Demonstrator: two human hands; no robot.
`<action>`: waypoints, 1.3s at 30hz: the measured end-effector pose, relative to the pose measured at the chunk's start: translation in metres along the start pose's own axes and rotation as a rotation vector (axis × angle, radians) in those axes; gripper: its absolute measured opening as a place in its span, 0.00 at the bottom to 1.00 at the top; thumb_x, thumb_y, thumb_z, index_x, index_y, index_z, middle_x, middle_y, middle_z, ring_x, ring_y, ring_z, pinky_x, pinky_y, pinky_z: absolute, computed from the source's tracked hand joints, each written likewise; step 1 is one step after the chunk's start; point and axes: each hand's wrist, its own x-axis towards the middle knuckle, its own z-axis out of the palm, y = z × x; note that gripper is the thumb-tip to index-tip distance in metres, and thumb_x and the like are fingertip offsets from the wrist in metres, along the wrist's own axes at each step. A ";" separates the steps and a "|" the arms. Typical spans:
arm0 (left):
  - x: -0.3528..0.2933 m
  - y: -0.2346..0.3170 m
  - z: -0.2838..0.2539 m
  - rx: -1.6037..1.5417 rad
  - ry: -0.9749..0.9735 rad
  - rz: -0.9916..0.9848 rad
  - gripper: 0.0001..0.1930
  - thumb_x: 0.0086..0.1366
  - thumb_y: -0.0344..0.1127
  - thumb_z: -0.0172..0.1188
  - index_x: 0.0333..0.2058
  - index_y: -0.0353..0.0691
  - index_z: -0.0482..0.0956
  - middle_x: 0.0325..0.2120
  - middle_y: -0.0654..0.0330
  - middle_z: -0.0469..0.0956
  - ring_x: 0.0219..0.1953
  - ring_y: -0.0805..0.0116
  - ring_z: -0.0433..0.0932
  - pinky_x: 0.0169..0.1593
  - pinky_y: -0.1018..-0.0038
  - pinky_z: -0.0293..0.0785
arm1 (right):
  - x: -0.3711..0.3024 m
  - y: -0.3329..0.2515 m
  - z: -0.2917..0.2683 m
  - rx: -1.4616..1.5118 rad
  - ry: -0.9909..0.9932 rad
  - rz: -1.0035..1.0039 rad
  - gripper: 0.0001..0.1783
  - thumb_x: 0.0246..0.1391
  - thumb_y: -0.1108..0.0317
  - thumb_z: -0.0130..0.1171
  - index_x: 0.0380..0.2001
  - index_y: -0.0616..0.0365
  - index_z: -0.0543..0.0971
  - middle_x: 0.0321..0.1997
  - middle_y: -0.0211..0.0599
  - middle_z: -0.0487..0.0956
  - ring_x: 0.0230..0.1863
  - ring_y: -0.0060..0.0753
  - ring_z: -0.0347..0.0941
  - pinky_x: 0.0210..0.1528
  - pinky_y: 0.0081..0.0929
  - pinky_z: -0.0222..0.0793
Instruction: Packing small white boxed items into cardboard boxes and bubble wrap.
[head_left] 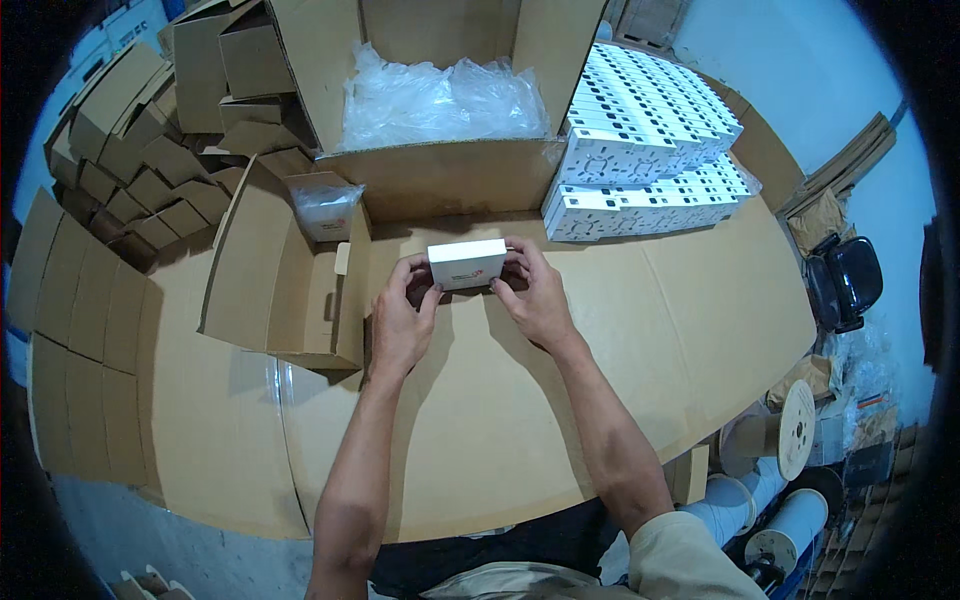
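A small white box [467,265] with a little red mark is held between my two hands, just above the cardboard-covered table. My left hand [402,310] grips its left end, thumb at the lower front edge and fingers behind. At the right end, my right hand [535,300] pinches it in much the same way. To the left of my left hand stands an open brown carton [270,290]. A clear plastic bag [326,208] with something white lies at its far end, contents hard to make out.
Behind my hands a large open carton [430,185] holds clear plastic bags [440,100]. White boxes [640,130] are stacked in rows at the far right. Brown cartons [150,150] pile up at the far left, more [85,370] nearer. A black chair [845,280] and spools [795,430] stand beyond the table's right edge.
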 end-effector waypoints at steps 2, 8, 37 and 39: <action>0.000 -0.003 -0.001 -0.049 -0.017 -0.017 0.22 0.66 0.25 0.62 0.57 0.36 0.72 0.49 0.51 0.81 0.54 0.63 0.79 0.60 0.68 0.73 | -0.001 -0.003 -0.001 0.050 -0.044 0.057 0.32 0.54 0.84 0.59 0.62 0.62 0.65 0.54 0.47 0.78 0.58 0.37 0.77 0.61 0.33 0.73; -0.005 0.008 0.000 0.015 0.051 0.095 0.35 0.58 0.20 0.58 0.65 0.36 0.61 0.58 0.47 0.72 0.60 0.56 0.74 0.63 0.65 0.71 | -0.003 0.009 -0.002 0.016 0.098 -0.121 0.33 0.46 0.87 0.48 0.60 0.64 0.67 0.56 0.56 0.77 0.61 0.48 0.75 0.61 0.36 0.74; 0.348 0.123 0.020 0.781 0.040 0.270 0.17 0.59 0.36 0.64 0.43 0.29 0.83 0.45 0.38 0.82 0.54 0.42 0.79 0.58 0.55 0.76 | -0.005 0.011 0.010 0.043 0.277 0.057 0.23 0.50 0.84 0.47 0.51 0.67 0.73 0.46 0.51 0.82 0.48 0.42 0.84 0.52 0.36 0.79; 0.361 0.114 0.033 0.777 0.011 0.196 0.19 0.61 0.38 0.64 0.45 0.29 0.83 0.48 0.37 0.81 0.56 0.41 0.78 0.59 0.55 0.76 | -0.005 0.015 0.009 0.041 0.293 0.063 0.22 0.51 0.83 0.48 0.52 0.67 0.73 0.46 0.51 0.82 0.47 0.43 0.83 0.52 0.36 0.79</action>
